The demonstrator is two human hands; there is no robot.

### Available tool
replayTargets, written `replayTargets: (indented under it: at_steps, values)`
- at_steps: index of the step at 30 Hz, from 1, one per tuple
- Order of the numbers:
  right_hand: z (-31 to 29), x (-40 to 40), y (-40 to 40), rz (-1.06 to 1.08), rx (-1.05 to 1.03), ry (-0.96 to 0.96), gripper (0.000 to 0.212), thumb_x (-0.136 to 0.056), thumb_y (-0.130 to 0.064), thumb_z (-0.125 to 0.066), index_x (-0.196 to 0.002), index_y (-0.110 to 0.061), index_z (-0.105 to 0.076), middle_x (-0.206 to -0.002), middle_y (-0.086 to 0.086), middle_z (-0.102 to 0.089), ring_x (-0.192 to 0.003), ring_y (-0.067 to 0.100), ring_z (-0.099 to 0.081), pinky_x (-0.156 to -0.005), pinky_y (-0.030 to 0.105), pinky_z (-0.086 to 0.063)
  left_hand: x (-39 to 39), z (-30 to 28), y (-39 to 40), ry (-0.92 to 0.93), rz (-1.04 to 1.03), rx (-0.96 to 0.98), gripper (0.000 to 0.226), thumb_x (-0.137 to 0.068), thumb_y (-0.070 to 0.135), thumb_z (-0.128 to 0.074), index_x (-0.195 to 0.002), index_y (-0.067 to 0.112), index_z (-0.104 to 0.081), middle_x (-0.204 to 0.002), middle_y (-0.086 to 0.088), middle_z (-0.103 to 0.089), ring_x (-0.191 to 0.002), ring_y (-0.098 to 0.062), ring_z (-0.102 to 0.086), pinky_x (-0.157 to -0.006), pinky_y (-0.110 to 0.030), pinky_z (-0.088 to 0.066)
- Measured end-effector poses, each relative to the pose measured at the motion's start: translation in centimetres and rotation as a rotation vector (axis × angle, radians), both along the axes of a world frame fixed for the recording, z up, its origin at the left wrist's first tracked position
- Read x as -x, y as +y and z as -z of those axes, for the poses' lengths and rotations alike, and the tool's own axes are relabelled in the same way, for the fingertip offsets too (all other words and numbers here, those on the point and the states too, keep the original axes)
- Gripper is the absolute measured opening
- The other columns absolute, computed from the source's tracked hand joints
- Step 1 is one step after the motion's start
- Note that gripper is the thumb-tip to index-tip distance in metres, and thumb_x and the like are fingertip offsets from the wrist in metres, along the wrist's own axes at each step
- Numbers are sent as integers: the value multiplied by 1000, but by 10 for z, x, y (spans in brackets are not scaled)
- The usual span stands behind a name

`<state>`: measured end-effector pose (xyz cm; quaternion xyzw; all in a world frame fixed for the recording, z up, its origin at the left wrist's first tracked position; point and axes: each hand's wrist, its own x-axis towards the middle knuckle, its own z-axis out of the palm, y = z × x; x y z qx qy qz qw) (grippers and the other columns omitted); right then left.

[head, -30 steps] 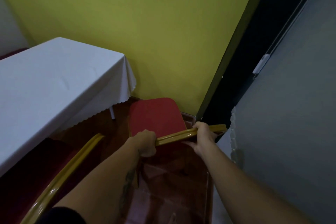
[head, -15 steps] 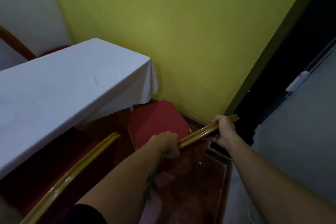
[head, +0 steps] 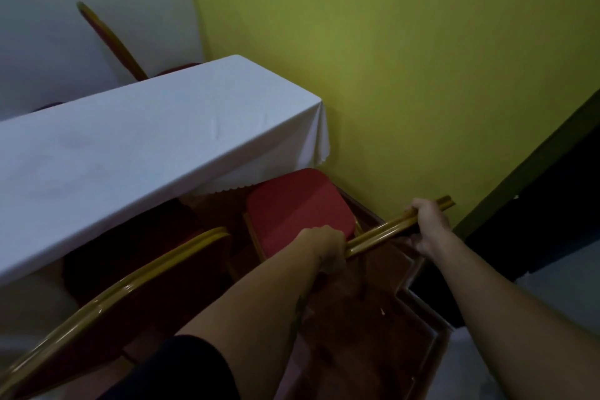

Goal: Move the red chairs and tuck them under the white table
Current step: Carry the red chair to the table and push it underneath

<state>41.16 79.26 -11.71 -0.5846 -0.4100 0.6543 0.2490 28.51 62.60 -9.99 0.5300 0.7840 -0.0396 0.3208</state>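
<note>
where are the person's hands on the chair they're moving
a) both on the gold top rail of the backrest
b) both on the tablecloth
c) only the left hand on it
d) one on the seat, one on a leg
a: the left hand and the right hand both wrap the gold top rail of the red chair, whose seat points toward the white table.

The white table runs off at nine o'clock; its cloth hides the legs and perhaps part of the red chair seat.
</note>
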Motion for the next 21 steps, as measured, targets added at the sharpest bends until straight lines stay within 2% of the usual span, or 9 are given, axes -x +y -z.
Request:
replayTargets:
  at_steps: [3,6,9,15,18,21]
  values:
    - [7,-9,11,-47,7,-23,14,-85,-16,-56,-96,-6,-56,-94,18,-62,-77,33,-64,-55,41,-55,-9,0,10,-7,26,39,37,-92,27,-66,-124,10,-69,-104,-10,-65,-92,-28,-63,-77,-34,-47]
    - [3,-11,17,-65,2,-12,17,-86,-14,-56,-101,-6,-56,-85,16,-60,-72,30,-62,-46,36,-55,-13,-4,18,7,32,59,36,-91,28,-66,-122,11,-69,-92,-6,-64,-84,-23,-60,-75,-33,-47]
    - [-2,-13,21,-83,-12,2,22,-85,-13,-57,-105,-6,-57,-81,14,-62,-71,30,-63,-42,33,-54,-20,-9,20,23,38,62,32,-91,24,-63,-120,11,-70,-77,0,-57,-92,-27,-68,-74,-33,-49]
    - [2,-19,17,-98,-47,10,27,-83,-12,-59,-109,-5,-57,-76,12,-61,-64,29,-63,-37,29,-50,-33,-6,15,24,13,96,33,-91,22,-63,-121,9,-69,-79,2,-60,-87,-23,-65,-73,-33,-49]
    - [1,-11,12,-118,-58,14,22,-83,-11,-59,-105,-4,-57,-71,11,-60,-60,27,-62,-37,27,-48,-31,-8,9,35,-17,100,32,-92,22,-62,-120,9,-69,-72,3,-53,-82,-20,-61,-72,-33,-49]
    - [-1,3,10,-150,-66,6,21,-81,-11,-60,-101,-4,-58,-68,10,-59,-58,27,-60,-36,27,-47,-23,-7,5,38,-70,115,34,-91,23,-62,-123,11,-67,-78,2,-55,-82,-20,-60,-72,-33,-49]
